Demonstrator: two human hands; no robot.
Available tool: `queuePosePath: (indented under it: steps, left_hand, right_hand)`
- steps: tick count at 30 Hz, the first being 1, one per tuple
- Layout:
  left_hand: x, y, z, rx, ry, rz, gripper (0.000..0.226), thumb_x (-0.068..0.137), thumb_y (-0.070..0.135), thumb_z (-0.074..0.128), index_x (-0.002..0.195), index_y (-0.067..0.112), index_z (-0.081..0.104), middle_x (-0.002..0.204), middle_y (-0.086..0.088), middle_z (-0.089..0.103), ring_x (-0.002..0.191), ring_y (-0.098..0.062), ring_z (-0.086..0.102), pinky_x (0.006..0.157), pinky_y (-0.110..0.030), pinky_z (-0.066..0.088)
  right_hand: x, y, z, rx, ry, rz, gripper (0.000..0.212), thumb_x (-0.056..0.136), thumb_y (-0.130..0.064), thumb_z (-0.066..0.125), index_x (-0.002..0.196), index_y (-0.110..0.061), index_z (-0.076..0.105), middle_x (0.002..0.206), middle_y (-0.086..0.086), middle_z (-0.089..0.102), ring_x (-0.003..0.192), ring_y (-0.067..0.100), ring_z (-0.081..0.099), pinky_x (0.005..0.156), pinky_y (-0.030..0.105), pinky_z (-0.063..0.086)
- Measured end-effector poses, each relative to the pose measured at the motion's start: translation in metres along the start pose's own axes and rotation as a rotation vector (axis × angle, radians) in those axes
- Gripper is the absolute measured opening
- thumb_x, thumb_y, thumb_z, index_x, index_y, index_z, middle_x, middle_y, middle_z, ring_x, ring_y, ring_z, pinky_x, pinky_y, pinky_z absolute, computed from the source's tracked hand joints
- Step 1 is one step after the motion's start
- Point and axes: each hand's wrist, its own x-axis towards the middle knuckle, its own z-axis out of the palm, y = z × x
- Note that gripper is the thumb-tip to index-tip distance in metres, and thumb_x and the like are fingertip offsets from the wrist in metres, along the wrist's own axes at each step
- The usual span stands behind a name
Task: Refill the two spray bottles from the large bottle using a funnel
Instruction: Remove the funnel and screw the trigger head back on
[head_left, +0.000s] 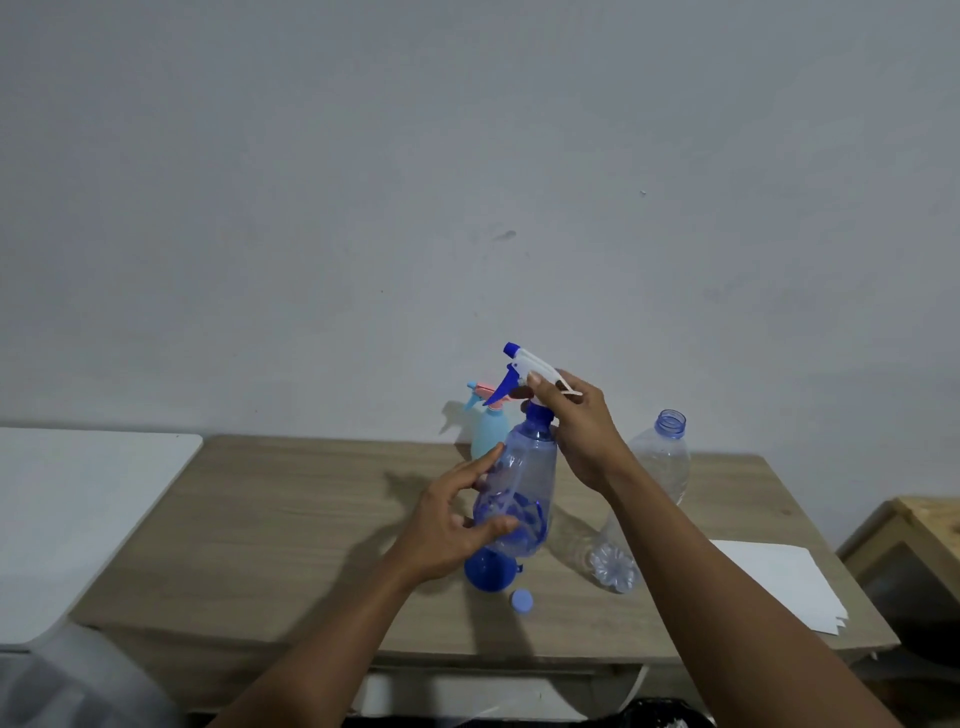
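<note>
My left hand (452, 525) grasps the blue spray bottle (524, 483); right hand (576, 431) grips its trigger head (530, 364). Large bottle (660, 467) uncapped, funnel (485, 571) idle; filling seemingly outstanding.

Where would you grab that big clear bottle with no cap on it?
Probably round the large bottle at its broad upper body, coming from its right side: it stands upright with the mouth open, so a level side hold should keep it from tipping, and the right arm crosses its lower left.
</note>
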Motion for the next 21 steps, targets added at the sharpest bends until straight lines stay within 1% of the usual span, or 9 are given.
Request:
queuePosePath:
  steps: [3, 6, 8, 9, 11, 13, 16, 18, 21]
  left_hand:
    - [-0.006, -0.008, 0.004, -0.028, -0.02, -0.037, 0.075, 0.077, 0.026, 0.084, 0.136, 0.052, 0.044, 0.14, 0.014, 0.055, 0.126, -0.012, 0.054, 0.082, -0.04, 0.062]
    - [-0.015, -0.027, -0.002, -0.012, 0.055, -0.117, 0.076, 0.078, 0.03, 0.083, 0.138, 0.052, 0.04, 0.137, 0.016, 0.055, 0.123, -0.006, 0.055, 0.086, -0.036, 0.061]
    - [-0.025, -0.048, -0.014, 0.093, 0.185, -0.2, 0.076, 0.081, 0.033, 0.08, 0.142, 0.049, 0.036, 0.132, 0.012, 0.057, 0.122, -0.007, 0.055, 0.089, -0.028, 0.055]
    - [-0.031, -0.062, -0.022, 0.17, 0.25, -0.254, 0.077, 0.082, 0.033, 0.079, 0.145, 0.042, 0.036, 0.133, 0.01, 0.057, 0.123, -0.012, 0.055, 0.089, -0.025, 0.051]
    - [-0.046, -0.093, -0.043, 0.339, 0.313, -0.431, 0.084, 0.083, 0.041, 0.076, 0.153, 0.026, 0.031, 0.144, 0.0, 0.05, 0.132, -0.021, 0.049, 0.098, -0.028, 0.044]
    - [-0.061, -0.128, -0.064, 0.521, 0.251, -0.646, 0.1, 0.081, 0.06, 0.069, 0.157, 0.022, 0.018, 0.16, -0.006, 0.03, 0.145, -0.027, 0.032, 0.115, -0.039, 0.032]
    - [-0.078, -0.173, -0.084, 0.688, 0.087, -0.883, 0.118, 0.069, 0.086, 0.05, 0.158, 0.027, -0.001, 0.167, -0.001, 0.003, 0.152, -0.03, 0.004, 0.12, -0.054, 0.014]
    - [-0.083, -0.184, -0.086, 0.74, -0.026, -0.924, 0.125, 0.064, 0.093, 0.042, 0.157, 0.027, -0.009, 0.166, 0.004, -0.016, 0.151, -0.029, -0.016, 0.119, -0.062, 0.0]
    - [-0.083, -0.183, -0.083, 0.792, -0.14, -0.941, 0.123, 0.068, 0.093, 0.041, 0.152, 0.029, -0.023, 0.158, 0.006, -0.037, 0.146, -0.029, -0.032, 0.111, -0.067, -0.015]
  right_hand:
    - [0.003, 0.011, 0.003, -0.032, -0.011, 0.034, 0.018, 0.099, -0.031, 0.059, 0.103, -0.022, 0.074, 0.1, 0.001, 0.078, 0.095, 0.019, 0.069, 0.08, 0.033, 0.053]
    - [0.003, 0.024, 0.004, -0.072, -0.017, 0.065, 0.021, 0.103, -0.029, 0.052, 0.111, -0.023, 0.071, 0.107, -0.002, 0.077, 0.101, 0.021, 0.073, 0.086, 0.037, 0.057]
    - [0.0, 0.035, 0.0, -0.184, -0.052, 0.096, 0.027, 0.104, -0.033, 0.05, 0.12, -0.02, 0.067, 0.107, -0.001, 0.077, 0.095, 0.024, 0.075, 0.084, 0.042, 0.059]
    - [-0.003, 0.043, -0.004, -0.236, -0.067, 0.124, 0.03, 0.104, -0.036, 0.048, 0.122, -0.019, 0.065, 0.108, 0.001, 0.076, 0.09, 0.027, 0.075, 0.081, 0.044, 0.059]
    - [-0.01, 0.057, -0.009, -0.299, -0.087, 0.196, 0.031, 0.104, -0.042, 0.046, 0.122, -0.022, 0.063, 0.107, 0.005, 0.074, 0.078, 0.035, 0.074, 0.07, 0.042, 0.057]
    - [-0.017, 0.074, -0.015, -0.359, -0.098, 0.261, 0.028, 0.103, -0.044, 0.045, 0.114, -0.026, 0.064, 0.102, 0.01, 0.073, 0.066, 0.037, 0.069, 0.062, 0.039, 0.053]
    - [-0.024, 0.098, -0.021, -0.416, -0.139, 0.314, 0.035, 0.102, -0.049, 0.046, 0.115, -0.023, 0.066, 0.09, 0.014, 0.073, 0.061, 0.032, 0.064, 0.064, 0.044, 0.056]
    - [-0.025, 0.108, -0.023, -0.439, -0.179, 0.343, 0.037, 0.102, -0.051, 0.046, 0.116, -0.025, 0.068, 0.087, 0.016, 0.073, 0.06, 0.033, 0.064, 0.066, 0.046, 0.057]
    - [-0.023, 0.115, -0.023, -0.48, -0.2, 0.39, 0.034, 0.101, -0.054, 0.045, 0.105, -0.031, 0.069, 0.089, 0.015, 0.073, 0.061, 0.035, 0.066, 0.069, 0.044, 0.056]
